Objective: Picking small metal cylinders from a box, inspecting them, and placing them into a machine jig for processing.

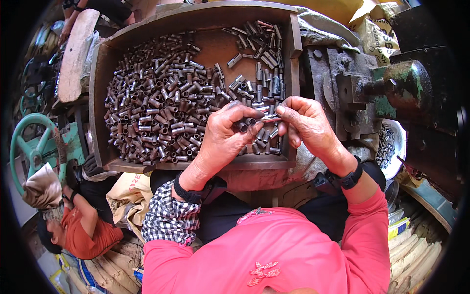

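Observation:
A shallow wooden tray [94,108] lies before me, with a large heap of short dark metal tubes [156,103] over its left and middle. Longer, shinier slotted metal sleeves [267,56] are scattered along its right side. Over the tray's right part, my left hand [223,134] is closed round a few short tubes [243,126], their round ends showing beside the fingers. My right hand [311,125] pinches a shiny metal sleeve [270,119] between thumb and forefinger. One end of that sleeve meets the left fingertips; whether it joins a tube there is hidden.
A heavy machine [362,93] with a worn green cylinder stands close on the right, above a white bucket [402,147] of small metal parts. At left are a green handwheel [34,159] and a person in an orange shirt [93,228]. Sacks [129,193] lie around.

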`<state>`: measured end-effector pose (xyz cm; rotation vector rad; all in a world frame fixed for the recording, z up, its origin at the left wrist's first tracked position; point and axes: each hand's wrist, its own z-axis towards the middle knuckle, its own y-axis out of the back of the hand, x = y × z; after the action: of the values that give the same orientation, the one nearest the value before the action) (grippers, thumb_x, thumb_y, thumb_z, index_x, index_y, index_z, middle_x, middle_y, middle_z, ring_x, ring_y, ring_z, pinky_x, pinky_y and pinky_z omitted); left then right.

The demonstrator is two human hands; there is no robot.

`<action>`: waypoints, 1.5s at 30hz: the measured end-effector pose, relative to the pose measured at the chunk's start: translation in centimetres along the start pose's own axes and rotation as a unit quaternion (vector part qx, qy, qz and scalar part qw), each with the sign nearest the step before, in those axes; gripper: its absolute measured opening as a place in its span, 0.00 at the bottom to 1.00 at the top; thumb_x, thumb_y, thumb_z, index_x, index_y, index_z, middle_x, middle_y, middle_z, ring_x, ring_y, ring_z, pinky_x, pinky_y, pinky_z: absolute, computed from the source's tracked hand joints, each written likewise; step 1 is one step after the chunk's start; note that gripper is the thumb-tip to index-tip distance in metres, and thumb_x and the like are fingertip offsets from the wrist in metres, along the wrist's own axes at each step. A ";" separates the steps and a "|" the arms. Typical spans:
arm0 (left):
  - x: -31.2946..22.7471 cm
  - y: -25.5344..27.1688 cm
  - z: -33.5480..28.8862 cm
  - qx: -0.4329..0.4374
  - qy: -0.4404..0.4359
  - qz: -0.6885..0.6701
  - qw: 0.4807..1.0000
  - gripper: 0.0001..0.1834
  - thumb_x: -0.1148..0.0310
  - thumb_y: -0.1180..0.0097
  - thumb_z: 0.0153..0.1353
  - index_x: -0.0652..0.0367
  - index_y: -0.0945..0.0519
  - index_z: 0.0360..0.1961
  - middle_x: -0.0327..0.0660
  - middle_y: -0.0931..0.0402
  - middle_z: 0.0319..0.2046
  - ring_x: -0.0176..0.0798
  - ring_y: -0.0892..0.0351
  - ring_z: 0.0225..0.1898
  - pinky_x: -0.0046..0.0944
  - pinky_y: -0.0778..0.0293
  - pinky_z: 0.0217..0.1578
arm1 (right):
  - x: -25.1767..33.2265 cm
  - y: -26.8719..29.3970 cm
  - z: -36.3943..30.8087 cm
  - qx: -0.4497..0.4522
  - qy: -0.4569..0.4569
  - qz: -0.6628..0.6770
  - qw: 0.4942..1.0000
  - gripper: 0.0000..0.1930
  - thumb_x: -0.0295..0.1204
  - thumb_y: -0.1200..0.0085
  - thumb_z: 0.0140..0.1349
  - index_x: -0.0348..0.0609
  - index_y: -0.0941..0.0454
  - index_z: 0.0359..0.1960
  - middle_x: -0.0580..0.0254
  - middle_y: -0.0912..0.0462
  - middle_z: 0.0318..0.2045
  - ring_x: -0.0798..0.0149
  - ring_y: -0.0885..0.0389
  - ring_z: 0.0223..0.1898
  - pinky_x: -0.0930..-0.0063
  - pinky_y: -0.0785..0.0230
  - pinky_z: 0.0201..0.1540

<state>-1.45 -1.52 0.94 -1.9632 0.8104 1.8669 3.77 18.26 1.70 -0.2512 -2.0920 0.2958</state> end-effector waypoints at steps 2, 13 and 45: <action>-0.3 0.1 -0.2 0.008 0.034 -0.042 0.999 0.10 0.74 0.38 0.53 0.66 0.22 0.36 0.36 0.27 0.28 0.25 0.25 0.21 0.23 0.29 0.21 | 0.0 0.0 -0.1 0.002 0.014 -0.005 1.000 0.09 0.32 0.50 0.64 0.37 0.26 0.30 0.65 0.22 0.19 0.81 0.33 0.11 0.89 0.43 0.13; -0.9 -0.4 -0.4 0.005 0.117 -0.163 0.980 0.08 0.72 0.38 0.55 0.64 0.24 0.31 0.35 0.26 0.21 0.26 0.24 0.19 0.24 0.29 0.19 | 0.6 -0.2 -0.6 0.042 0.004 0.007 0.999 0.08 0.30 0.48 0.62 0.38 0.27 0.30 0.64 0.22 0.17 0.81 0.34 0.10 0.89 0.44 0.12; 0.1 -0.7 -0.3 -0.046 0.142 -0.296 0.943 0.10 0.73 0.45 0.59 0.67 0.26 0.39 0.43 0.21 0.31 0.33 0.20 0.25 0.26 0.23 0.23 | -0.6 -1.2 -0.3 -0.066 0.075 -0.029 0.995 0.07 0.28 0.52 0.64 0.35 0.30 0.35 0.62 0.22 0.20 0.81 0.32 0.11 0.89 0.41 0.13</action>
<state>-0.83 -1.18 0.80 -2.2397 0.1510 1.3060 4.23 17.00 1.76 -0.2827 -1.9681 0.1010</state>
